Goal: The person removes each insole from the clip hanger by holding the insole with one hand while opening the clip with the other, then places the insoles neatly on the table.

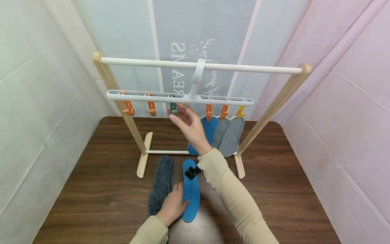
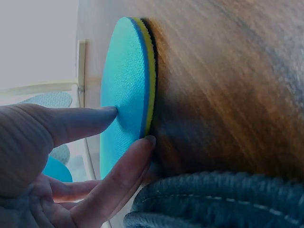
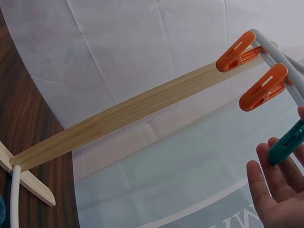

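My left hand pinches the side of a blue insole lying on the wooden table. In the left wrist view the thumb presses on its blue top, and a finger lies at its yellow-edged side. My right hand is raised to the hanger, with a green clip between thumb and fingers. Nothing shows in that clip's mouth. In the right wrist view the fingertips touch the green clip's lower end. A dark fuzzy insole lies left of the blue one, beside my left hand.
A wooden rack with a white top bar carries the hanger. Two orange clips hang on its left half. At right, clips hold a blue insole and two grey insoles. Cloth walls enclose the table.
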### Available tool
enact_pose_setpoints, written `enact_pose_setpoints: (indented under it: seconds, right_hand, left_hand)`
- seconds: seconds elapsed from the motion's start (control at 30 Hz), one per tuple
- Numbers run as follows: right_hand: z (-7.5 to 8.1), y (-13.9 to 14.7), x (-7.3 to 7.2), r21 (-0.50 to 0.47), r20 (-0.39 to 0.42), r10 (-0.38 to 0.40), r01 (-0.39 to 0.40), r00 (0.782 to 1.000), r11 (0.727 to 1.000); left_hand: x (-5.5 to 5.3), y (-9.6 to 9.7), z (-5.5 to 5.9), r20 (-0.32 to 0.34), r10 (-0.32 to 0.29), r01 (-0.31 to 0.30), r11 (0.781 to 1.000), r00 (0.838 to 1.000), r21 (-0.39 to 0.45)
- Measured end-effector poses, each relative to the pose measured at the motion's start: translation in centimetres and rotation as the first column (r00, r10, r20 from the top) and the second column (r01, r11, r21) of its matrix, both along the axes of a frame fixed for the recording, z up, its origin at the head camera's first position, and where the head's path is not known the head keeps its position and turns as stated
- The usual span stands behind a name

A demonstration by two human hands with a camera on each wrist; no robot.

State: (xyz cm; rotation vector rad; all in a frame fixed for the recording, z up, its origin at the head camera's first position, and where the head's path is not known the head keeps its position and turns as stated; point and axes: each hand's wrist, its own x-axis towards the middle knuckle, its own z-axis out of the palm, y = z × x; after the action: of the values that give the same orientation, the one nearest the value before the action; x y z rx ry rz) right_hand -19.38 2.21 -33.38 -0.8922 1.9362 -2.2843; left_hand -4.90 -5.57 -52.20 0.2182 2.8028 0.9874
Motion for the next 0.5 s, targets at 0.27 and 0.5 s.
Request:
enact_pose_setpoints:
  seconds: [0.27,0.5]
  right_hand:
    - [-0.40,0.31,0.14,-0.010,-0.010,0.023,-0.023,1.000,1.000]
    - [-0.41,1.01,0.51,0.100,0.025,0.005,-0.007,1.000,0.995]
  left_hand:
    - [-0.10,0.22,-0.02,0.002,0.008,-0.008,1.000,1.000,-0.016]
    - [-0.32,0.22,0.24,0.002,-0.008,0.008,0.999,1.000,-0.040]
